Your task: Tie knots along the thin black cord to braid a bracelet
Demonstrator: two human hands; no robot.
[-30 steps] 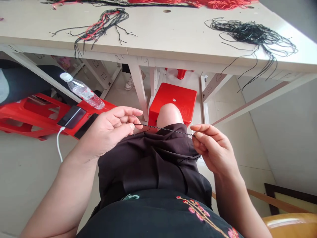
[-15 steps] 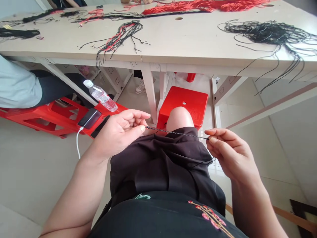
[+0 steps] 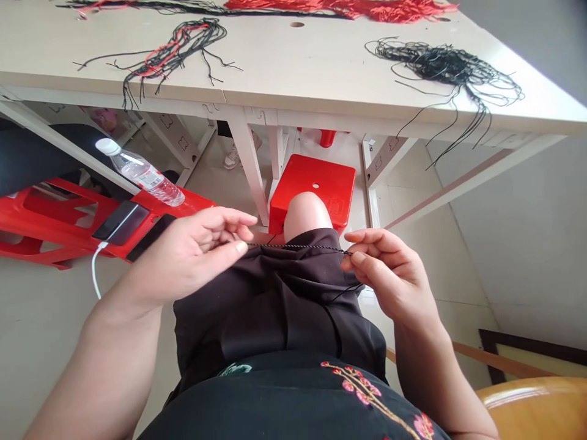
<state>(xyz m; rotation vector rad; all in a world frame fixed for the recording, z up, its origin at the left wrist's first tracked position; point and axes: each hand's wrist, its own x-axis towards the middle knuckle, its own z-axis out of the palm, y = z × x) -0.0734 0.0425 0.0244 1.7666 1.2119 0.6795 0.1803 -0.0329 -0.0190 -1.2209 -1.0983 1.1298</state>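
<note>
A thin black twisted cord is stretched nearly level above my lap, between my two hands. My left hand pinches its left end between thumb and fingers. At the other end, the thumb and forefinger of my right hand are closed on the cord near a small knot. A loose black strand hangs below my right hand across the dark skirt. The cord's tip inside the left fingers is hidden.
On the pale table lie a black-and-red cord bundle, a tangled black bundle and red cords. A red stool stands under it. At left, another stool holds a water bottle and a black device with a white cable.
The view has shifted, so the table, stools and hands all appear further left. Both hands keep hold of the cord, which stays stretched and looks slightly more level.
</note>
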